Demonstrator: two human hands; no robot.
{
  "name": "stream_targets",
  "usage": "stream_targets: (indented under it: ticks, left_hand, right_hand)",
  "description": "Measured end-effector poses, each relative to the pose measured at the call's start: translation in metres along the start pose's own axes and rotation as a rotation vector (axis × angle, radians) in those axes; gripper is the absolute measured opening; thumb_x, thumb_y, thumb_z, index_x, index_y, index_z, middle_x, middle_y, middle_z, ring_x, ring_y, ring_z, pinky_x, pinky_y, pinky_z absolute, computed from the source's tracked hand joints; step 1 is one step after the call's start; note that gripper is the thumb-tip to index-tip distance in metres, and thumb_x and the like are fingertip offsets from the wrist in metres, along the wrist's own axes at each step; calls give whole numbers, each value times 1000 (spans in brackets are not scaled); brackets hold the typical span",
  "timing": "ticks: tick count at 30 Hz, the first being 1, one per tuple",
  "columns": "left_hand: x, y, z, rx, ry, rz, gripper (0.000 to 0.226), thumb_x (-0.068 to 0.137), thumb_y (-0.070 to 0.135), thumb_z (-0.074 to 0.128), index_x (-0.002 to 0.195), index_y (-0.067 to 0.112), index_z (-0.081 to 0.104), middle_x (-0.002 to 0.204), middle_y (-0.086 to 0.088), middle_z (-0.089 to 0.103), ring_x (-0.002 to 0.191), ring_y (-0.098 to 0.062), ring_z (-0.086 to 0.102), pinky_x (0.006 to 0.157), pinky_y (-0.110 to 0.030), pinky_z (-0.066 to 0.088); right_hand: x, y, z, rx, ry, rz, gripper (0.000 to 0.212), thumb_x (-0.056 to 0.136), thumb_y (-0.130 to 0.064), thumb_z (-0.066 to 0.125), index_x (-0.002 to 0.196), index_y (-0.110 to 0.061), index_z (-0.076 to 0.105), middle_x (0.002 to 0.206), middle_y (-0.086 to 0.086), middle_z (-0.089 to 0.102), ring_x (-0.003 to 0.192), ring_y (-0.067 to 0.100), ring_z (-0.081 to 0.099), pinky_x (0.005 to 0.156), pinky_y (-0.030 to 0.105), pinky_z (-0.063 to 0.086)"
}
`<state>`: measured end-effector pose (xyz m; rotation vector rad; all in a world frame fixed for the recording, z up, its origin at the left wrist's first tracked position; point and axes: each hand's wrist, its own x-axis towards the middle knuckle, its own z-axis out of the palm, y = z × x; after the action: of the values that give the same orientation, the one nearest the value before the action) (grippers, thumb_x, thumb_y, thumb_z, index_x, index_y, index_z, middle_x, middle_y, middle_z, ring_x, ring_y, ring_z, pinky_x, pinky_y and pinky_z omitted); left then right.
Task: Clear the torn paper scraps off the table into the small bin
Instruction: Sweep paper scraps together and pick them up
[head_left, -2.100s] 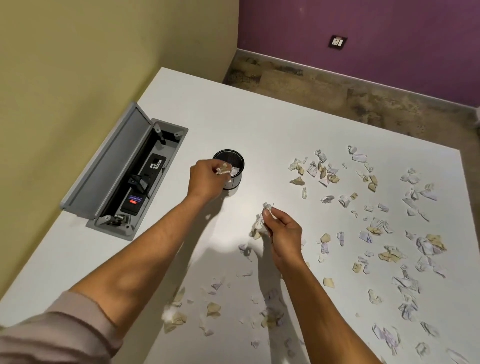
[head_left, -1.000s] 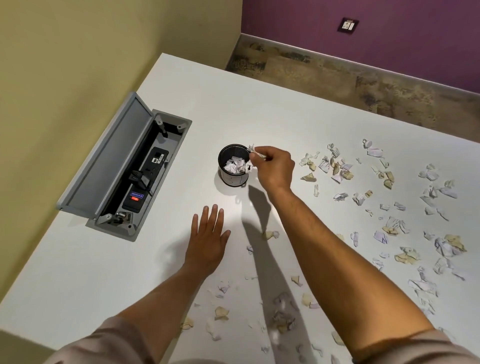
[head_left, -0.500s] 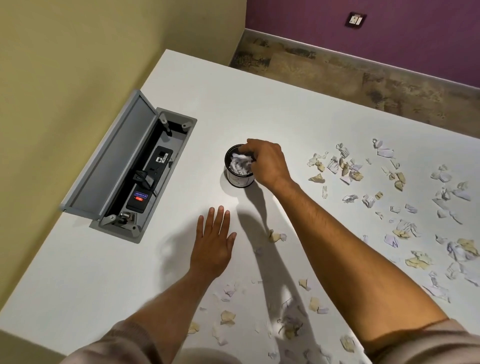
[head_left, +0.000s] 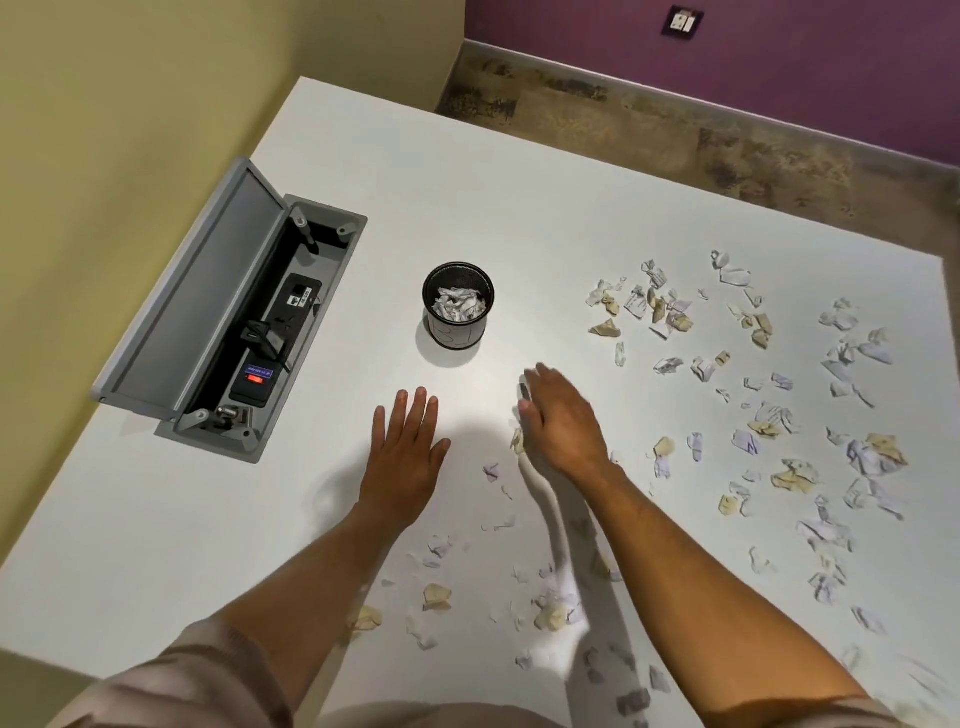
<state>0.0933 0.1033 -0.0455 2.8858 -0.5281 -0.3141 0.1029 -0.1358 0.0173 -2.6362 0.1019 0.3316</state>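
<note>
White table (head_left: 545, 197) viewed from above. Small bin (head_left: 458, 305), part-filled with scraps, stands far of both hands. Left hand (head_left: 405, 457) lies flat, fingers straight, holding nothing. Right hand (head_left: 563, 423), fingers extended, blurred, sits beside a tan scrap (head_left: 517, 440); loose torn paper scraps (head_left: 727, 395) spread right and near.

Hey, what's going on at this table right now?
A person is clearing torn paper scraps off a white table into a small black bin, which already holds some. The left hand lies flat on the table. The right hand, blurred, is open over scraps near the bin. Many remain scattered.
</note>
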Motion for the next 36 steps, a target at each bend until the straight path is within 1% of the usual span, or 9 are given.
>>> stream_targets:
  ticks: [3, 7, 13, 17, 20, 23, 26, 29, 36]
  left_hand:
    - [-8, 3, 1, 16, -8, 53, 57, 105, 42, 17, 155, 14, 18, 163, -6, 13, 151, -28, 3, 121, -53, 6]
    - [-29, 12, 2, 8, -23, 161, 55, 106, 41, 17, 155, 16, 16, 164, -5, 9, 152, -26, -1, 121, -52, 5]
    - [-63, 22, 9, 28, -93, 367, 52, 107, 38, 23, 155, 22, 20, 164, -1, 10, 152, -23, 1, 121, -52, 9]
    - [-75, 24, 0, -60, -142, 435, 50, 106, 39, 21, 152, 21, 30, 159, -2, 29, 149, -27, 17, 119, -51, 16]
    - [-91, 18, -9, -67, -53, 290, 48, 104, 33, 22, 147, 18, 37, 156, -6, 34, 147, -29, 21, 117, -52, 22]
    - [-127, 8, -6, -163, 63, -75, 49, 104, 35, 25, 149, 18, 34, 160, -6, 25, 150, -26, 10, 122, -49, 7]
    - [-164, 6, 5, -176, 129, -271, 58, 105, 41, 30, 151, 7, 32, 160, -18, 21, 150, -34, 10, 121, -54, 8]
    - [-183, 12, 21, -254, 103, -418, 70, 102, 54, 22, 151, 5, 30, 161, -18, 16, 151, -33, 7, 120, -56, 10]
    - [-177, 42, 37, -125, 58, -252, 63, 104, 44, 28, 148, 0, 33, 157, -20, 27, 148, -36, 19, 119, -56, 18]
  right_hand:
    - [-26, 16, 20, -162, -169, -57, 58, 102, -45, 25, 152, -17, 22, 161, 5, 15, 149, 24, 11, 120, 43, 13]
    - [-58, 10, 34, -217, -225, -137, 58, 103, -42, 26, 154, -17, 12, 163, 1, 4, 150, 21, -2, 121, 42, -2]
    - [-108, 9, 54, -278, -228, -273, 57, 103, -41, 21, 154, -19, 11, 162, -2, 5, 150, 18, -2, 121, 40, -5]
    - [-132, 10, 54, -214, -229, -277, 60, 98, -42, 14, 153, -19, 18, 161, -1, 11, 149, 15, 3, 122, 38, 2]
    - [-153, 15, 50, -134, -37, -104, 55, 102, -39, 22, 151, -16, 26, 160, 2, 19, 149, 16, 7, 122, 41, 10]
    - [-182, 25, 51, -107, 132, 170, 56, 103, -41, 25, 151, -13, 26, 160, 5, 18, 149, 18, 6, 122, 39, 5]
    - [-209, 32, 63, -118, 116, 367, 67, 99, -51, 17, 153, -12, 16, 162, 7, 11, 150, 23, 1, 121, 43, 2]
    - [-221, 32, 78, -66, 31, 465, 75, 95, -56, 8, 154, -12, 6, 163, 7, 0, 149, 22, -8, 121, 44, -3]
    - [-214, 6, 95, -47, -52, 328, 77, 89, -57, -6, 153, -15, -8, 160, 1, -18, 147, 16, -18, 119, 41, -15]
